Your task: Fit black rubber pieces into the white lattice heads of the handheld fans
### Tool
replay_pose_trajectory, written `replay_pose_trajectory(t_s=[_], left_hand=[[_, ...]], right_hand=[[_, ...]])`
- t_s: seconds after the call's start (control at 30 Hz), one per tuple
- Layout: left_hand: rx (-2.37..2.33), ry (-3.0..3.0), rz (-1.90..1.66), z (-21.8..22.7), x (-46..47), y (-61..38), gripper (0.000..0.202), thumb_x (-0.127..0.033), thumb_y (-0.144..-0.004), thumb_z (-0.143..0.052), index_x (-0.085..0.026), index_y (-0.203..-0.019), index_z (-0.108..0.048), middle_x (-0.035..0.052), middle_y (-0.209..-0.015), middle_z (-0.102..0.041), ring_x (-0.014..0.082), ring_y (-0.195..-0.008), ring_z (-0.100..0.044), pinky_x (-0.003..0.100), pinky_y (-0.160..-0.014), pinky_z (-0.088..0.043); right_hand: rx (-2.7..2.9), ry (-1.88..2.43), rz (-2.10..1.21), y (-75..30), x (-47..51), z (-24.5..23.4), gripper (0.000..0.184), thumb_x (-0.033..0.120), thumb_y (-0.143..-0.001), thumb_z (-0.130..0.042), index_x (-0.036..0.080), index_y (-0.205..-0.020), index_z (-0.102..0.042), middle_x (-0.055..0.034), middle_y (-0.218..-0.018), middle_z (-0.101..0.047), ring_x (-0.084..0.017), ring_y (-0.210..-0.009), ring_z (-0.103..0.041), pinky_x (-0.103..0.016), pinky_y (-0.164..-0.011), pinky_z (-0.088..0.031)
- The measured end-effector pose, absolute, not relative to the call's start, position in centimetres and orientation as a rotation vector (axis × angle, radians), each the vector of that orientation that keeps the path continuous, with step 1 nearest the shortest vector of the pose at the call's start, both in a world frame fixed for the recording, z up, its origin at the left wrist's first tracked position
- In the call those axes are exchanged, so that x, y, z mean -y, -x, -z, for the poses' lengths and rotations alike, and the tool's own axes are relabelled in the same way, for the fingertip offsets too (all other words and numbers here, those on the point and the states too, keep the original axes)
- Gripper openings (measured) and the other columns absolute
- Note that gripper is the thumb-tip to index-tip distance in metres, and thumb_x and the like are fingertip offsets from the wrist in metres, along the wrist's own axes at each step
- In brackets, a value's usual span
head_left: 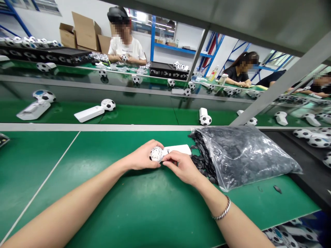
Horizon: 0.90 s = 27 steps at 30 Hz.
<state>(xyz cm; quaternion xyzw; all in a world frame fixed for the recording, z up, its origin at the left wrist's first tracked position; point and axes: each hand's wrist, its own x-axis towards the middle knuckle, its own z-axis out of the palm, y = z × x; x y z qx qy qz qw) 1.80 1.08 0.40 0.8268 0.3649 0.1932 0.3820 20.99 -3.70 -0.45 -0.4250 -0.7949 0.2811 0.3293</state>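
A white device with a soccer-ball-shaped head (156,154) and a flat white handle (181,150) lies over the green work surface. My left hand (145,155) is wrapped round the ball head from the left. At the ball's right side, where it meets the handle, my right hand (182,166) has thumb and forefinger pinched together; whatever is between those fingertips is too small or hidden to make out. Just right of the handle, loose black pieces (204,160) spill from a clear plastic bag (248,155) full of them.
Beyond a pale rail (64,127) runs a green conveyor (155,113) carrying several soccer-ball devices, such as one (108,104). A slanted grey post (279,77) crosses the right side. A black tray (307,175) holds more balls. Across the line sits a person (126,50) handling a ball.
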Motion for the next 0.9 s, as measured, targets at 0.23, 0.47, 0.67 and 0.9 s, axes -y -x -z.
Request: replay_pose_trajectory(t_s=[0.23,0.47,0.67,0.9], left_hand=[[-0.913,-2.127,-0.503,-0.2,-0.9,-1.9,0.051,-0.031,-0.061,-0.068,-0.022,-0.107,-0.049,0.0032,-0.105,-0.047,0.021,-0.097,-0.049,0.033,-0.084,-0.041],[-0.944,-2.152,-0.501,-0.3,-0.7,-2.3,0.04,-0.022,-0.063,-0.06,-0.021,-0.102,-0.051,0.0025,-0.1,-0.048,0.0201,-0.092,-0.05,0.032,-0.08,-0.042],[-1.004,-2.132,-0.631,0.3,-1.0,-2.5,0.04,-0.02,-0.059,-0.062,-0.02,-0.098,-0.053,0.0021,-0.097,-0.05,0.0206,-0.092,-0.05,0.032,-0.08,-0.042],[-1.503,-2.014,-0.886,-0.1,-8.3,0.1,0.049,-0.023,-0.058,-0.067,-0.019,-0.104,-0.051,0.0045,-0.105,-0.051,0.0205,-0.096,-0.051,0.028,-0.081,-0.043]], right_hand=[[2.077,1.121,-0.672,-20.3,3.4,1.2,0.006,0.016,-0.081,-0.059,0.021,-0.08,-0.061,-0.001,-0.081,-0.062,-0.016,-0.08,-0.056,-0.027,-0.072,-0.042],[2.03,1.235,-0.628,-20.1,3.0,1.0,0.011,0.019,-0.075,-0.067,0.02,-0.071,-0.057,0.0014,-0.071,-0.059,-0.014,-0.068,-0.053,-0.024,-0.063,-0.04],[2.031,1.264,-0.61,-19.9,2.1,0.7,0.01,0.023,-0.076,-0.065,0.02,-0.075,-0.056,0.0019,-0.073,-0.059,-0.013,-0.068,-0.054,-0.023,-0.063,-0.042],[2.108,1.516,0.109,-25.9,0.5,2.3,0.034,0.045,-0.082,-0.046,0.017,-0.098,-0.056,-0.0113,-0.103,-0.057,-0.028,-0.096,-0.053,-0.042,-0.085,-0.04]])
